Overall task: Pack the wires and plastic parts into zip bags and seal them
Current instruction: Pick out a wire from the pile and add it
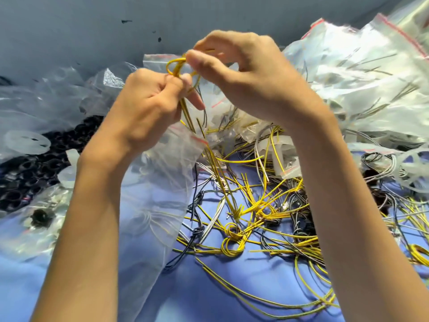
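Note:
A bundle of yellow wires [178, 66] is raised above the table, looped at its top. My left hand [148, 108] grips the bundle just below the loop, and its loose ends hang down toward the pile. My right hand [243, 73] pinches the loop between thumb and fingertips. A clear zip bag [160, 182] with a red seal strip hangs under my left wrist; how it is held is hidden. More yellow, grey and black wires [255, 217] lie tangled on the blue cloth [209, 287]. White plastic parts [283, 149] sit among them.
A heap of filled zip bags [371, 77] rises at the right. At the left are clear bags with white plastic rings [25, 140] and a mass of black rings [27, 173]. A grey wall [81, 26] stands behind.

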`<state>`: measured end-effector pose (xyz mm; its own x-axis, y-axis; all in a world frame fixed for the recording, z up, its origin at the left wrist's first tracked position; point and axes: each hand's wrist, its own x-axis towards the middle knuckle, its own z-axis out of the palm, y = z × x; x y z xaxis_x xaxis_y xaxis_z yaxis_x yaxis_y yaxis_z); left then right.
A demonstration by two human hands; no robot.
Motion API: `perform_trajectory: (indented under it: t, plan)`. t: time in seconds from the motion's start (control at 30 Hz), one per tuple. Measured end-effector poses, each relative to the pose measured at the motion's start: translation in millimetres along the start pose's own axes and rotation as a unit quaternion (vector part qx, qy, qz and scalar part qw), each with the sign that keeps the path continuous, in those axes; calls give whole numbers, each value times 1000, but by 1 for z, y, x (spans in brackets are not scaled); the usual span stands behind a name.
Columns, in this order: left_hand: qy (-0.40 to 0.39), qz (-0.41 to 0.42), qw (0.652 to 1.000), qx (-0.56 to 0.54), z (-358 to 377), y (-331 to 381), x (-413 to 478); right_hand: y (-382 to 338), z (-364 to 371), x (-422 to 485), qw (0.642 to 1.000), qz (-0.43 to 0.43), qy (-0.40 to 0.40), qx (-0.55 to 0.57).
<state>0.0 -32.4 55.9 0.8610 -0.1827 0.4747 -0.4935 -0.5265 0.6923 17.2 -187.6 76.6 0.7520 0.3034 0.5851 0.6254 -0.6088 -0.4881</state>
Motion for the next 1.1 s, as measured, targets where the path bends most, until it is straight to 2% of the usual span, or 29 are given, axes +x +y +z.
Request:
perform_trajectory:
  t: [0.17,0.3,0.47,0.63,0.8,0.93,1.1]
  plan:
    - [39,-11,998,-43,-7,-1,-1,-1,2,-2,998,-35,-48,-27]
    - [3,-5,999,-42,-9,-3,-1,1,4,-4,994,-52,-94,-15]
    - [4,-13,999,-52,-9,-7,-1,-4,8,-7,987,-53,-142,52]
    - [-52,-20,994,-99,-13,-7,-3,-8,6,-11,975,-81,-189,83]
    - [-85,-23,996,-28,-15,-7,-4,-2,11,-7,979,-77,-190,16]
    - [-97,-26,995,-9,-15,-5,-5,0,7,-8,978,-70,-193,34]
    - [-47,-6,999,20,-21,-7,-5,1,6,-7,982,-78,-171,20]
